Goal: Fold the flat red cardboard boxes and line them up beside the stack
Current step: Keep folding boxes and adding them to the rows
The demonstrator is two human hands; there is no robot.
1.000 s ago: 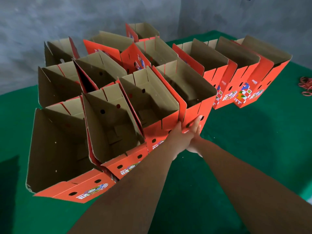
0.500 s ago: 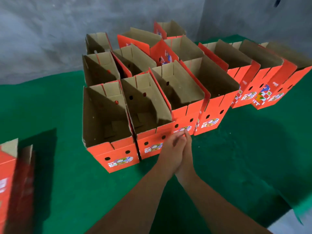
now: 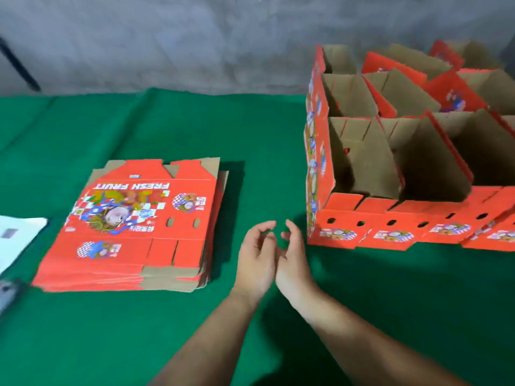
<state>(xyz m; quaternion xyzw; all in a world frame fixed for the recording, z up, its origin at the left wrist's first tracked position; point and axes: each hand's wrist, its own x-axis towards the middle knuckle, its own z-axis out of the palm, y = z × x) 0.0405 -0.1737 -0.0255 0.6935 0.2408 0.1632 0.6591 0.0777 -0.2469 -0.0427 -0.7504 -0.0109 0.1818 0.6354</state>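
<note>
A stack of flat red cardboard boxes (image 3: pixel 133 227) printed "FRESH FRUIT" lies on the green cloth at the left. Several folded red boxes (image 3: pixel 390 174) stand open-topped in rows at the right, brown inside. My left hand (image 3: pixel 257 259) and my right hand (image 3: pixel 292 261) hover side by side over the cloth between the stack and the folded boxes. Both hold nothing, with fingers loosely curled. Neither hand touches any cardboard.
Green cloth (image 3: pixel 167 330) covers the table. A white sheet (image 3: pixel 19 240) lies at the left edge beside the stack, with a blurred grey object (image 3: pixel 8 293) below it. A grey wall (image 3: pixel 167 37) rises behind the table.
My hands have left the front of the folded boxes and drawn back to the left. The view has swung left, bringing the flat stack into sight.
</note>
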